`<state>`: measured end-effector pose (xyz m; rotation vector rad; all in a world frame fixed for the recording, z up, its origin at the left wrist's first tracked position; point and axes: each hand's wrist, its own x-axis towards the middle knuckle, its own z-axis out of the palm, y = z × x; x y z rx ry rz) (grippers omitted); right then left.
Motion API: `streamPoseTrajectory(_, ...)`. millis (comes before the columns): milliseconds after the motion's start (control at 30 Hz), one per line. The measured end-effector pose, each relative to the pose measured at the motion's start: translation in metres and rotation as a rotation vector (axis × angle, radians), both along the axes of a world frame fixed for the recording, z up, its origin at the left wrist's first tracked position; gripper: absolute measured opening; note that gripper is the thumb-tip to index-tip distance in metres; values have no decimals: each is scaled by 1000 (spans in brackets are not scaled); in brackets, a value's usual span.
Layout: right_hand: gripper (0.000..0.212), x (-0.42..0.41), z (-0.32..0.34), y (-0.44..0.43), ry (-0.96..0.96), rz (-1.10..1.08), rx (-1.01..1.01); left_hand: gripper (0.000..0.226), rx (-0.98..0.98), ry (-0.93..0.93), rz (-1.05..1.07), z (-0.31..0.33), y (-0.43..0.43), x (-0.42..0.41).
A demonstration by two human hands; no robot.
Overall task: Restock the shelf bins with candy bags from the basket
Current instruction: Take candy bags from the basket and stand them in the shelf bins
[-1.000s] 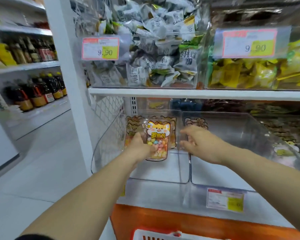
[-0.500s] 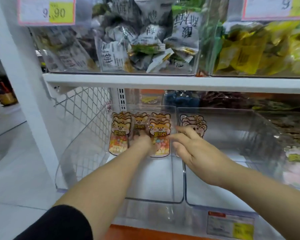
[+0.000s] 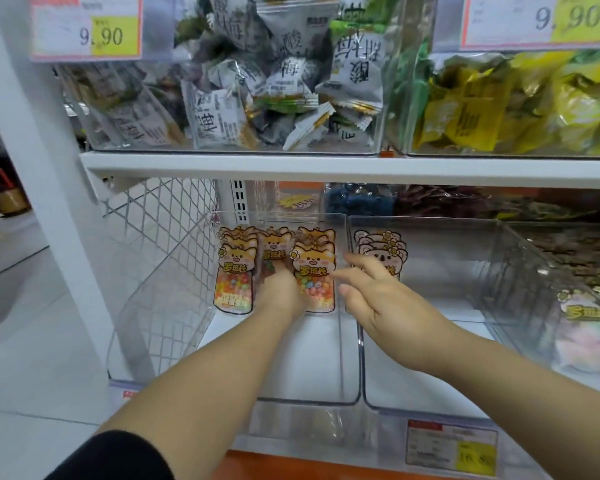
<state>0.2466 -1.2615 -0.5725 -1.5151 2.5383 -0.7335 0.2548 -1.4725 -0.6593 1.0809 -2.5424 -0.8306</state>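
At the back of the left bin [image 3: 309,362], the upright candy bag [image 3: 314,268] stands between the left hand [image 3: 281,294], whose fingers are hidden, and the right hand [image 3: 381,303] with loosely spread fingers [image 3: 364,265].

One view, taken from the person's head. It faces forward and a little downward, straight into the lower shelf, and stands close: the two clear bins [image 3: 355,393] fill the middle and the bottom. Both forearms come in from the bottom edge and run up to the left hand [image 3: 281,292] and right hand [image 3: 388,306] near the centre. The shelf board [image 3: 326,168] above crosses the whole width, and the upper bins [image 3: 378,133] are cut off by the top edge. The wide lens slants the white post [image 3: 49,168] at the left, beyond which aisle floor [image 3: 32,341] shows.
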Motion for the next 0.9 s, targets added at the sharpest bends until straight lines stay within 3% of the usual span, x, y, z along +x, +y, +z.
streamPoseTrajectory(333, 43, 2, 2, 0, -7, -6, 20, 102, -4, 18, 14, -1, 5, 5)
streamPoseTrajectory(567, 43, 3, 0, -1, -26, -21, 7, 89, -53, -12, -6, -1, 2, 8)
streamPoseTrajectory(733, 40, 3, 1, 0, -30, -20, 2, 82, -231, -62, -25, 3, 5, 5)
streamPoseTrajectory(900, 40, 3, 1, 0, -39, -17, -14, 86, -283, -87, -34, 4, 6, 2)
